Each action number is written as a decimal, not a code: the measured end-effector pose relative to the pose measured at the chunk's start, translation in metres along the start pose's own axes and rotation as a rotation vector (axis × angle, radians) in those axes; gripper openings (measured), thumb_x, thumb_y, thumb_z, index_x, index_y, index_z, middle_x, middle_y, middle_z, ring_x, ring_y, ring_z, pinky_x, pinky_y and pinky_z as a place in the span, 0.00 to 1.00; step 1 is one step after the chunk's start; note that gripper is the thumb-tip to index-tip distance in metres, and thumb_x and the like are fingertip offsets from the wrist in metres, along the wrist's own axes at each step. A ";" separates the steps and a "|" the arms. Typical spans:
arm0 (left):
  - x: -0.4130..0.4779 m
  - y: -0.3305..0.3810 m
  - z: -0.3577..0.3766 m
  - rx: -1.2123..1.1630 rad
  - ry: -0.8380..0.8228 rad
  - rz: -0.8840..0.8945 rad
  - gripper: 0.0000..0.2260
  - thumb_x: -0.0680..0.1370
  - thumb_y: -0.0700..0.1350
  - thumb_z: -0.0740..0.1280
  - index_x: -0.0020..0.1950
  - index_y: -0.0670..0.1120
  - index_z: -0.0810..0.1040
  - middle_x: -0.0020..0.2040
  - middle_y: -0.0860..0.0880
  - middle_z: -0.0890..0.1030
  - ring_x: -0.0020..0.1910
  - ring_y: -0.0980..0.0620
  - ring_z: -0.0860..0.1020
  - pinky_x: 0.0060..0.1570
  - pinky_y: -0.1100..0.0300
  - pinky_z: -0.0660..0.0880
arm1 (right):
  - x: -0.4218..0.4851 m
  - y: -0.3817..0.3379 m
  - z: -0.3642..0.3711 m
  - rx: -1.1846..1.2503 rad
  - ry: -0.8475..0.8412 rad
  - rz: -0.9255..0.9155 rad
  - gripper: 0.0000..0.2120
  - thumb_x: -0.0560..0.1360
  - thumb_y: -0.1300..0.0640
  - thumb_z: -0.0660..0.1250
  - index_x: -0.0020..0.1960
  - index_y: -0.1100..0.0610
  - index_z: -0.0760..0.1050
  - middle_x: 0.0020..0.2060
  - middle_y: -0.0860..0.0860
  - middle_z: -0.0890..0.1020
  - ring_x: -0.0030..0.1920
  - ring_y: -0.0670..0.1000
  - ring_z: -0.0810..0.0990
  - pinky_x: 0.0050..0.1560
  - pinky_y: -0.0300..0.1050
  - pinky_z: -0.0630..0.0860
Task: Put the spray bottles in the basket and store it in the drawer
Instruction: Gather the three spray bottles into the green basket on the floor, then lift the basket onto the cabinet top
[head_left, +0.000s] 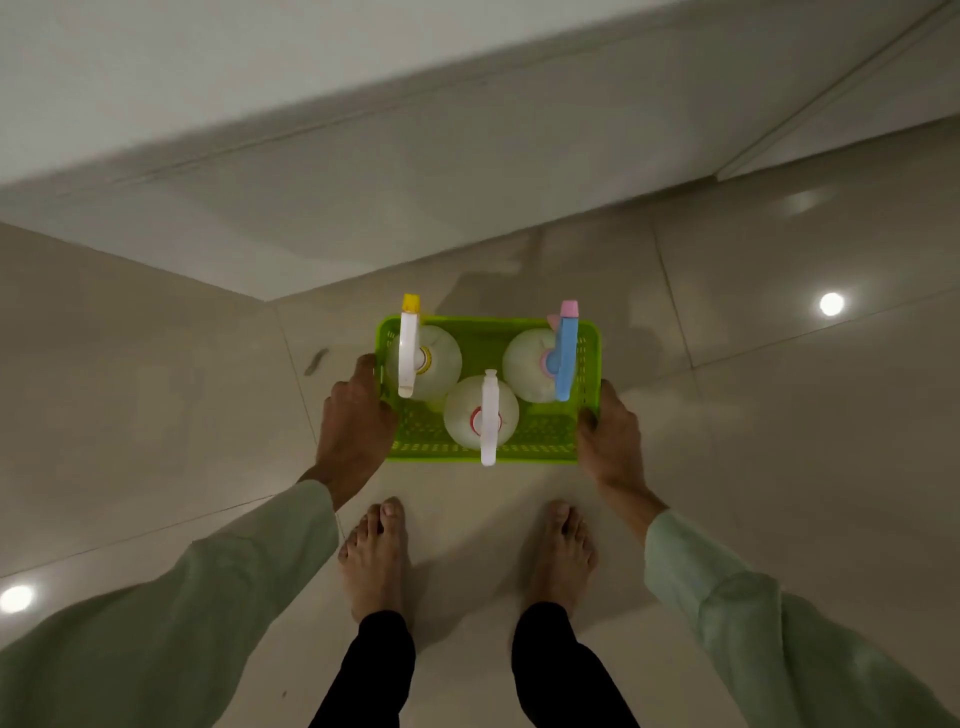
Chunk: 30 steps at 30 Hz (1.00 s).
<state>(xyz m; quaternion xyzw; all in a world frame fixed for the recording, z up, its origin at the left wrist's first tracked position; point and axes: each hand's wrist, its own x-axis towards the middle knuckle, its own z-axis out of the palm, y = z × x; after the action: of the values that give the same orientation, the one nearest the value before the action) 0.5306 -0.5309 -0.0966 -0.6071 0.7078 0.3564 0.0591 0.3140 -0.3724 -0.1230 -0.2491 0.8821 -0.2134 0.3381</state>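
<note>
A bright green perforated basket (540, 434) is held level in front of me, above the floor. Three spray bottles stand upright in it. One with a white trigger and yellow nozzle (409, 353) is at the back left. One with a blue trigger and pink nozzle (565, 358) is at the back right. One with an all-white trigger (489, 421) is at the front middle. My left hand (356, 421) grips the basket's left side. My right hand (610, 436) grips its right side. No drawer shows.
Glossy beige floor tiles (779, 415) lie all around, with lamp reflections. My bare feet (374, 556) stand just below the basket. A pale wall or cabinet front (363, 182) rises ahead, meeting another pale surface at the left in a corner near the basket.
</note>
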 end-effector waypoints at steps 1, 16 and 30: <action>-0.009 0.009 -0.014 -0.002 0.004 0.014 0.25 0.71 0.30 0.63 0.68 0.41 0.70 0.45 0.36 0.82 0.42 0.33 0.79 0.41 0.40 0.77 | -0.008 -0.010 -0.015 0.000 -0.003 -0.012 0.16 0.75 0.69 0.60 0.60 0.60 0.75 0.41 0.55 0.83 0.43 0.61 0.81 0.39 0.44 0.69; -0.152 0.151 -0.245 -0.193 0.076 -0.043 0.24 0.72 0.33 0.66 0.67 0.47 0.71 0.47 0.44 0.84 0.38 0.44 0.82 0.39 0.49 0.81 | -0.089 -0.205 -0.269 -0.090 -0.117 -0.213 0.10 0.75 0.69 0.60 0.52 0.58 0.76 0.36 0.54 0.81 0.36 0.55 0.80 0.36 0.47 0.75; -0.056 0.187 -0.341 -0.250 0.187 -0.136 0.20 0.73 0.32 0.63 0.65 0.40 0.74 0.46 0.39 0.83 0.40 0.37 0.82 0.42 0.40 0.82 | 0.012 -0.349 -0.276 -0.216 -0.166 -0.278 0.10 0.73 0.65 0.57 0.52 0.60 0.72 0.47 0.64 0.79 0.49 0.66 0.79 0.46 0.54 0.78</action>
<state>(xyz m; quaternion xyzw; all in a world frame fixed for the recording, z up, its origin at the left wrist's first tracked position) 0.4957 -0.6794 0.2649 -0.6868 0.6176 0.3787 -0.0590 0.2149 -0.5962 0.2491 -0.4200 0.8260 -0.1408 0.3485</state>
